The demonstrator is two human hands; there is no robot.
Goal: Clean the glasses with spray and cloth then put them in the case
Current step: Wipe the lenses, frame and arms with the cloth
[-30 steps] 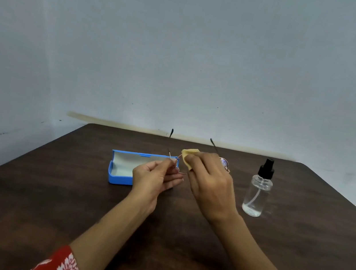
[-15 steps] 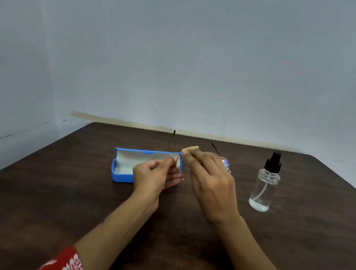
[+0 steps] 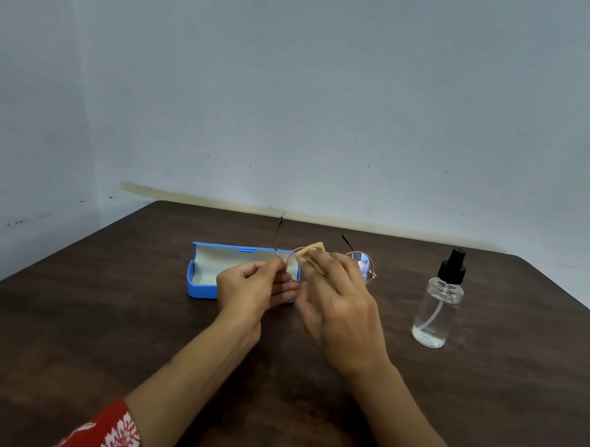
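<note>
Thin round-rimmed glasses (image 3: 362,265) are held above the dark wooden table (image 3: 79,305), both temples pointing away from me. My left hand (image 3: 255,290) pinches the frame at its left hinge. My right hand (image 3: 338,307) presses a small yellow cloth (image 3: 311,251) onto the left lens, which the cloth and fingers mostly hide. The right lens shows past my right fingers. An open blue case (image 3: 200,287) with a pale lining lies on the table just behind my left hand. A clear spray bottle (image 3: 437,311) with a black nozzle stands upright to the right, apart from both hands.
The table runs up to a pale grey wall at the back. Its left and right edges slant outward toward me. A red patterned sleeve (image 3: 105,436) shows at the bottom left.
The cloth has shifted slightly over the left lens in my right hand. The view has tilted a little, so everything sits slightly higher and further right in the picture. The case and bottle have not moved.
</note>
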